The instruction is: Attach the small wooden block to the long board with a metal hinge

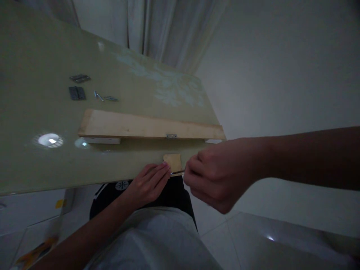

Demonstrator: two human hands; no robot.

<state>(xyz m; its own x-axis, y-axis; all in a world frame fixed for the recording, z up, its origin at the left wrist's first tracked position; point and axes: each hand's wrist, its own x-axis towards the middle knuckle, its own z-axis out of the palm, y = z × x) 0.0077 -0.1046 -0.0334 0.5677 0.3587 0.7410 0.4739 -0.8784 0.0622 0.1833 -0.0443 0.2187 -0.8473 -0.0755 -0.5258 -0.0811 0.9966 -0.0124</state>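
A small, flat wooden block lies at the table's near edge. My left hand presses its fingertips together on the block's near left corner. From the right comes my right hand, closed in a fist around a tool with a thin metal shaft, possibly a screwdriver; its handle is hidden in the fist. The shaft points left along the block's near edge towards my left fingertips. What its tip touches there is too small to make out. Beyond the block is a long wooden board with a small metal hinge on its near edge.
White supports lie under the board's ends. On the glossy green table, two loose hinges and several screws lie at the far left. A white wall rises at the right, and curtains hang behind.
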